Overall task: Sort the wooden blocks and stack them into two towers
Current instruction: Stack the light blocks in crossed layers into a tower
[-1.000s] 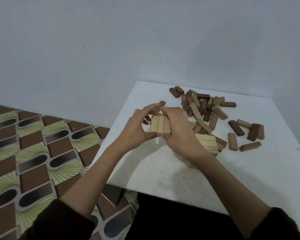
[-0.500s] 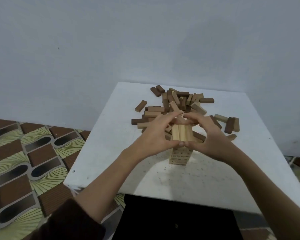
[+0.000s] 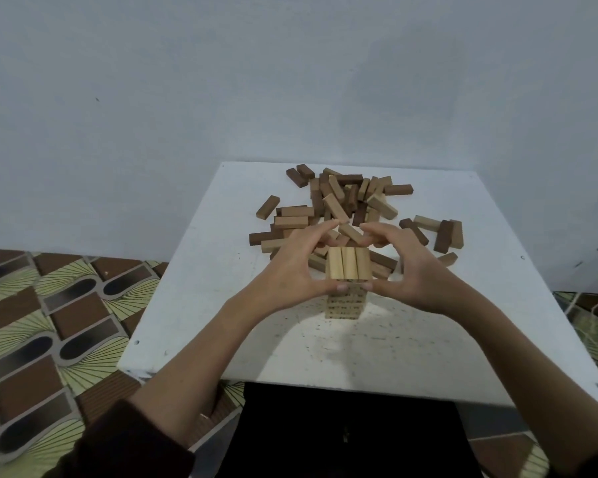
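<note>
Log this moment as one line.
step: stacking light tower | left hand: cups top layer, thumb at near edge | right hand: same | grip: unclear | pile: mixed blocks, unsorted | second tower: none visible

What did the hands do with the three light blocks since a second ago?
The left hand and right hand carried the three blocks rightward and set them on the tower. Their fingers have since loosened; only the thumbs touch the front edge. The loose pile stayed on the table.
</note>
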### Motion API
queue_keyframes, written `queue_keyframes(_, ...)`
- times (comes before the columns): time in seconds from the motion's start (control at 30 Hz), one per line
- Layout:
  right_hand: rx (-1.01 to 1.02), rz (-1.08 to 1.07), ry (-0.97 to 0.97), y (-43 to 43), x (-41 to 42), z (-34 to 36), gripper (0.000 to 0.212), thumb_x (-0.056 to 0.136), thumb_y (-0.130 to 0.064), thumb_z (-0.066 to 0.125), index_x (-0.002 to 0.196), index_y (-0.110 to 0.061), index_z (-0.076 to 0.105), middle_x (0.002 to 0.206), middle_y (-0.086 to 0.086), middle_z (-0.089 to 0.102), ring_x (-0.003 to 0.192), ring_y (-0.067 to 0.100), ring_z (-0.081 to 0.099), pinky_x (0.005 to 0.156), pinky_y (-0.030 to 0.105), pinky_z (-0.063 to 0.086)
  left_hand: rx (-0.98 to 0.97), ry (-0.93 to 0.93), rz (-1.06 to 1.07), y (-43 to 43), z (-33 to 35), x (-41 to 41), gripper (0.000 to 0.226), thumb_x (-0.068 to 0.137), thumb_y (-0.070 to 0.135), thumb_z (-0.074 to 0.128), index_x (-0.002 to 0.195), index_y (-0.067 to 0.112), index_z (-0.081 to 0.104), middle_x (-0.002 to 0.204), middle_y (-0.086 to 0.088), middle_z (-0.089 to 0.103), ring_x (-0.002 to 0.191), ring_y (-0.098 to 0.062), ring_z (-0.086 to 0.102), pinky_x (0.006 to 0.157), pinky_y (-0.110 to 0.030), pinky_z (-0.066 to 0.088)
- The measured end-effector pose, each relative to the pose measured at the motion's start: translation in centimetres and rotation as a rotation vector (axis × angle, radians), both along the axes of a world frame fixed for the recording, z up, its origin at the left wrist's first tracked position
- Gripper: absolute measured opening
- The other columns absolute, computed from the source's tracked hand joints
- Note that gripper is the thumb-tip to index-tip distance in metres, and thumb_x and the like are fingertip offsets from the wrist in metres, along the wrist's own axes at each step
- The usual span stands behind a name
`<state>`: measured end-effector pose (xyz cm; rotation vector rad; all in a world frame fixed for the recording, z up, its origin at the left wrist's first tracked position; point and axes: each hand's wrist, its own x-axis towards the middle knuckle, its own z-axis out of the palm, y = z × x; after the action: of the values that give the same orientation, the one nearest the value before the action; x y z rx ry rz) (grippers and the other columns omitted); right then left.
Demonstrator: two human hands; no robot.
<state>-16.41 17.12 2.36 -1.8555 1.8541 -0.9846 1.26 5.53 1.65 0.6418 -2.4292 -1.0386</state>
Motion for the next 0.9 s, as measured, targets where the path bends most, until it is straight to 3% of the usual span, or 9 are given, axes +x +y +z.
queue_keyframes(0.1,-0.014,0.011,0.013,-0.2,-0.1,-0.4,0.072,0.074,-0.017,0.078,0.131,-0.025,0.035,0.111,-0.027,0.042,0.110,0.010,0.042,0.088,-0.004,0.028,0.013,-0.017,-0.003,-0.1,-0.3,0.0,0.088,0.069,0.028,0.083,0.141,0.032,0.033,0.114,0.015,0.049,0.114,-0.005,0.043,0.099,-0.022,0.037)
queue_keyframes(0.17,-0.020,0.016,0.017,-0.2,-0.1,-0.5,0.071,0.073,-0.027,0.074,0.132,-0.026,0.035,0.112,-0.028,0.043,0.111,0.009,0.042,0.089,-0.004,0.028,0.012,-0.020,-0.003,-0.2,-0.4,0.0,0.088,0.069,0.027,0.083,0.142,0.030,0.034,0.113,0.016,0.048,0.114,-0.004,0.043,0.099,-0.021,0.036)
queue_keyframes(0.33,0.001,0.008,-0.002,-0.4,-0.1,-0.6,0.072,0.069,-0.033,0.070,0.131,-0.029,0.034,0.113,-0.028,0.043,0.112,0.001,0.041,0.088,-0.004,0.028,0.019,-0.016,-0.008,-0.2,-0.5,0.0,0.088,0.069,0.027,0.082,0.142,0.030,0.033,0.119,0.011,0.051,0.116,-0.005,0.042,0.100,-0.022,0.036)
queue_keyframes(0.5,0.034,0.009,-0.011,-0.6,-0.2,-0.8,0.078,0.072,-0.017,0.080,0.137,-0.017,0.036,0.112,-0.031,0.039,0.112,-0.016,0.036,0.086,-0.005,0.027,0.024,-0.003,-0.009,0.0,-0.4,-0.4,0.088,0.069,0.026,0.083,0.133,0.048,0.026,0.119,0.011,0.050,0.117,-0.005,0.043,0.099,-0.022,0.036)
queue_keyframes(0.67,0.034,0.016,0.001,-0.9,-0.1,-1.0,0.078,0.073,-0.020,0.080,0.139,-0.014,0.037,0.112,-0.029,0.042,0.111,-0.007,0.038,0.086,-0.005,0.025,0.051,0.012,-0.006,0.2,-0.4,-0.6,0.086,0.070,0.022,0.082,0.128,0.052,0.025,0.118,0.009,0.051,0.115,-0.005,0.044,0.098,-0.019,0.036)
queue_keyframes(0.9,0.059,0.009,-0.035,-1.3,-0.1,-1.2,0.078,0.074,-0.021,0.079,0.139,-0.017,0.037,0.112,-0.025,0.044,0.110,-0.010,0.039,0.085,-0.005,0.025,0.061,0.030,-0.001,0.3,-0.7,-0.8,0.086,0.069,0.025,0.082,0.132,0.046,0.028,0.122,0.006,0.052,0.117,-0.006,0.046,0.102,-0.028,0.040)
